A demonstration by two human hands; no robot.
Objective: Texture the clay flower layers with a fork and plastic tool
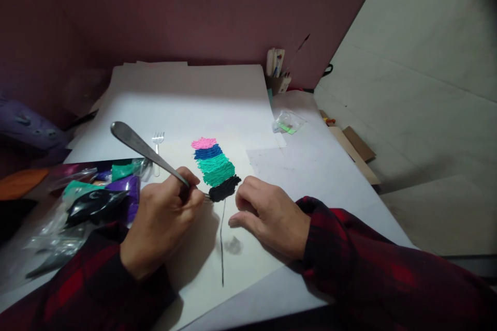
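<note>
My left hand [165, 217] is closed around a metal fork [145, 150], its handle slanting up to the left. The fork's tines meet the left edge of a black textured clay band [224, 189]. Above that band run green, turquoise [212, 164], blue [207, 152] and pink [204, 143] bands, pressed on a sheet of white paper [194, 269]. My right hand [267, 212] rests on the paper at the right of the black band, fingers curled, thumb apart, holding nothing I can see. A drawn dark line [222, 248] runs down below the black band, beside a grey smudge [233, 244].
Plastic bags of coloured clay [97, 204] lie at the left. A clear plastic fork [157, 139] sits behind my left hand. Large white sheets [186, 83] cover the back. A pen holder [277, 83] and a small clear bag [289, 123] stand at right, near cardboard [355, 150].
</note>
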